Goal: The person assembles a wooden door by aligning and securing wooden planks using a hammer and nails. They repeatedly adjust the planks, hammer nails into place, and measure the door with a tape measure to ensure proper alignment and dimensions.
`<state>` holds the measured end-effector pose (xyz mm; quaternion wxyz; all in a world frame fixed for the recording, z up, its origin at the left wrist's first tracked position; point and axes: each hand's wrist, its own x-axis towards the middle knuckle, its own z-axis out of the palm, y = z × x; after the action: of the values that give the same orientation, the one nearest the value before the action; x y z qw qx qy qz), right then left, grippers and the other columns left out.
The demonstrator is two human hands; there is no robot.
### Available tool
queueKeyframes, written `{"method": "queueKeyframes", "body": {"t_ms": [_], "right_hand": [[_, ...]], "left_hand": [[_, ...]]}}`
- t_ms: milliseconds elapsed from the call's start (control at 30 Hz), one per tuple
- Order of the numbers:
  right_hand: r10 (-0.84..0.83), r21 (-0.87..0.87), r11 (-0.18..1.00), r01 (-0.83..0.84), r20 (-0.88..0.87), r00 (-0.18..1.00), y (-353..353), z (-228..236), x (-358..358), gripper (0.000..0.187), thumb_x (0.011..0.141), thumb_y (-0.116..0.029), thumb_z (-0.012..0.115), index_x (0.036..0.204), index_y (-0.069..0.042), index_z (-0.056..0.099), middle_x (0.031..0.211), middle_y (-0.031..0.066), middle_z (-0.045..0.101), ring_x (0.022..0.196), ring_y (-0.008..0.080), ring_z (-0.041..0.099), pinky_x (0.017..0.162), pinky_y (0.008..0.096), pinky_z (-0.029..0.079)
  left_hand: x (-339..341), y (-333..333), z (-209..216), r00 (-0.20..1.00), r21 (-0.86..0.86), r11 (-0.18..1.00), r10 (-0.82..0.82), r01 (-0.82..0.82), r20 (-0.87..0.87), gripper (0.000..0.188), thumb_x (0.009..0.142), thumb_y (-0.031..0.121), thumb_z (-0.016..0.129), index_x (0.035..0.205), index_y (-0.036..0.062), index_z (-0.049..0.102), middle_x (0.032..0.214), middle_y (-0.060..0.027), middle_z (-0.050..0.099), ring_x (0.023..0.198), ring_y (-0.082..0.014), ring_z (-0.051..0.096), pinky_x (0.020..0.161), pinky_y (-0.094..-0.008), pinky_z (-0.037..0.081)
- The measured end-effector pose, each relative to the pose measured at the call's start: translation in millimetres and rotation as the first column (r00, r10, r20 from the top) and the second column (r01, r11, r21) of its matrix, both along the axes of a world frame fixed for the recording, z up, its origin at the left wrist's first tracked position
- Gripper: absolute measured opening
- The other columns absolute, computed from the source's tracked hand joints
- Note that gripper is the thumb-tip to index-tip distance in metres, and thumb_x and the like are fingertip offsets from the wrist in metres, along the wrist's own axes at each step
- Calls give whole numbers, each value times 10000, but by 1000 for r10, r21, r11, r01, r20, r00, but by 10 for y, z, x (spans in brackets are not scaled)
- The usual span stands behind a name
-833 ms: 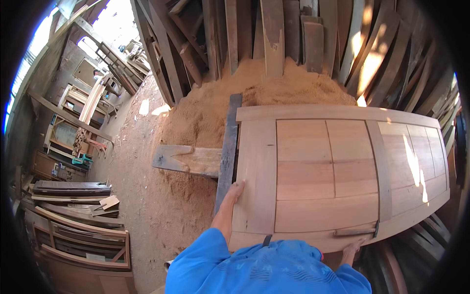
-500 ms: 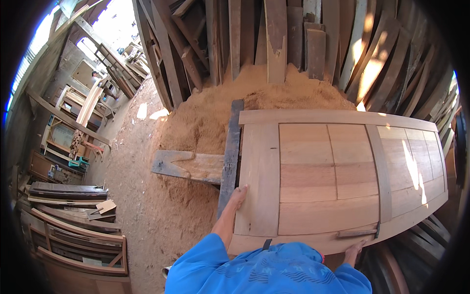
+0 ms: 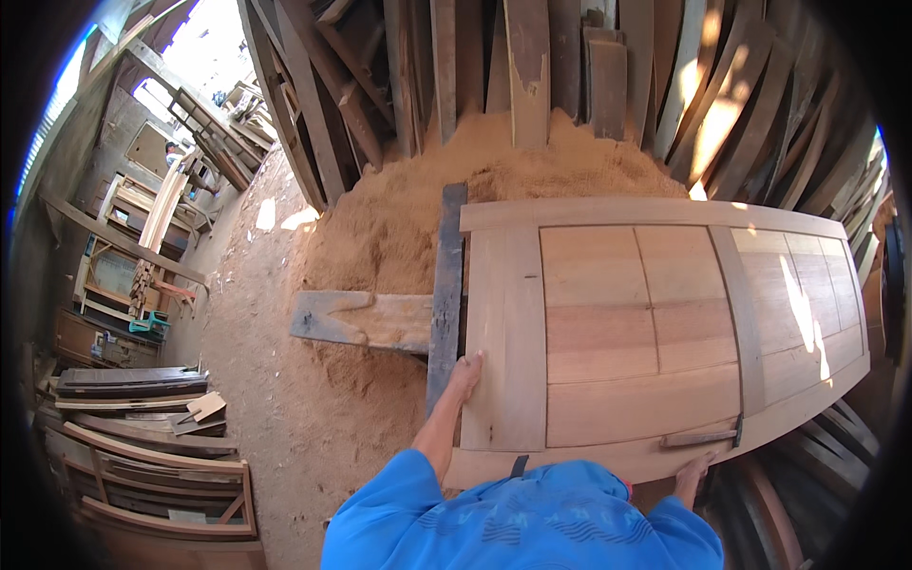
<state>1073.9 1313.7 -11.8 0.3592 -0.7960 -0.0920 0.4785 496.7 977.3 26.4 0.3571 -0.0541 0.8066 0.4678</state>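
Observation:
A pale wooden panelled door (image 3: 503, 332) lies flat in front of me, its left end on a dark timber support (image 3: 445, 304). My left hand (image 3: 465, 373) is closed on its left edge, the fingertips on the upper face. At the near long edge, towards the right, my right hand (image 3: 693, 472) grips the door, with part of the fingers hidden. Just beyond that hand, on the door's face, rests a tool with a brown wooden handle (image 3: 698, 438) and a narrow dark end; its exact kind is unclear.
A worn plank (image 3: 361, 318) juts left from the support over heaped sawdust (image 3: 380, 237). Upright boards (image 3: 527, 71) lean along the far side. Stacked wooden frames (image 3: 157, 475) stand at lower left. Another person (image 3: 176, 157) is far off at upper left.
The whole view has shifted slightly. Both hands keep their places on the door, and the door looks unmoved against the support.

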Motion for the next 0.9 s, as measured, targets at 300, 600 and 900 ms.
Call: {"method": "queueKeyframes", "body": {"t_ms": [300, 600, 900], "right_hand": [[-79, 34, 996, 83, -98, 992, -182, -14, -284, 901, 898, -704, 432, 1386, 53, 455, 1402, 202, 517, 1207, 364, 556, 1053, 495, 447], [-37, 41, 999, 36, 4, 999, -149, -238, -224, 933, 891, -718, 458, 1406, 59, 430, 1451, 203, 449, 1287, 341, 476, 1074, 468, 394], [-17, -75, 997, 14, -41, 999, -192, -159, -175, 978, 894, -727, 432, 1465, 58, 318, 1484, 215, 402, 1318, 357, 452, 1106, 465, 373]], "left_hand": [[-100, -65, -51, 998, -10, 1000, 13, -14, -53, 580, 936, 473, 610, 1164, -59, 590, 1115, -150, 648, 1018, -217, 612, 858, -360, 494], [-43, 33, -49, 998, -102, 995, 21, -15, 60, 781, 923, 508, 616, 1378, -93, 415, 1388, -221, 490, 1242, -311, 514, 1048, -422, 415], [-58, 20, -280, 985, 72, 997, 13, -26, 172, 939, 870, 601, 637, 1379, -139, 360, 1357, -237, 509, 1206, -332, 541, 1008, -433, 455]]}}
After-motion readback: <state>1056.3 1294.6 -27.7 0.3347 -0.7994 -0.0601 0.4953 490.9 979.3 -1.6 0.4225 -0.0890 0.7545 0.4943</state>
